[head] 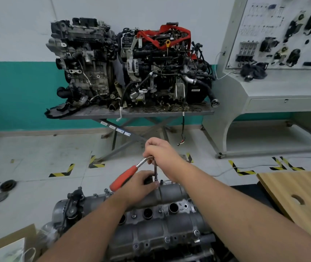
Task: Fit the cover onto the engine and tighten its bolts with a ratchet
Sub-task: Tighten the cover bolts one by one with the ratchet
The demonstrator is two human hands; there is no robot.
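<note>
While bent over the grey engine cover (151,229) low in view: left hand (139,186) curled at the cover's far edge, steadying the foot of the upright extension bar (155,172), red ratchet handle (123,178) slanting just beside it. Right hand (160,150) above, fingers closed round the ratchet head. Further right, wooden board (292,197) with a hole.

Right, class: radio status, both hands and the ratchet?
Right hand grips ratchet head. Left hand steadies extension on cover bolt. Nothing blocking.
</note>
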